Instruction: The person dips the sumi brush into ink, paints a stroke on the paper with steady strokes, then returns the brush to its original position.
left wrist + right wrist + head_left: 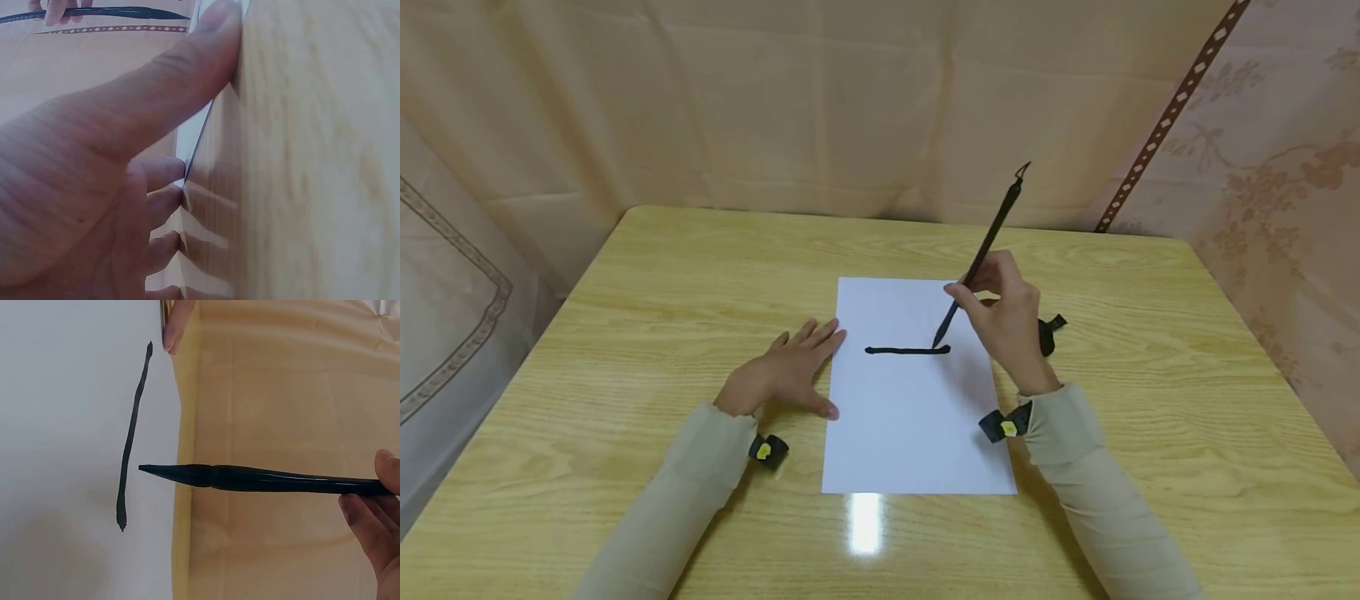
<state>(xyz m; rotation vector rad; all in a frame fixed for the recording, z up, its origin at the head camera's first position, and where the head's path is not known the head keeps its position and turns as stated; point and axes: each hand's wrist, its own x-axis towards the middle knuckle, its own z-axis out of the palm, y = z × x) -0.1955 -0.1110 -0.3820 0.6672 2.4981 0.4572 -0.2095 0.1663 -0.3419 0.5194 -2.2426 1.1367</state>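
Observation:
A sheet of white paper (917, 442) lies on the wooden table, with one black horizontal stroke (906, 351) across its upper middle. My right hand (1006, 321) pinches a dark calligraphy brush (988, 237) by its handle between thumb and fingers. The brush leans up to the right, and in the right wrist view its black tip (169, 473) hovers just off the paper beside the stroke. With fingers spread, my left hand (790, 375) rests at the paper's left edge. In the left wrist view its thumb (181, 75) and fingertips touch that edge.
The wood-grained table (662, 275) extends around the paper on all sides. Behind it hangs a beige curtain (865, 108), with patterned cloth (1292, 192) on the right. Black camera straps (769, 452) sit at both wrists. Light glares off the table below the paper.

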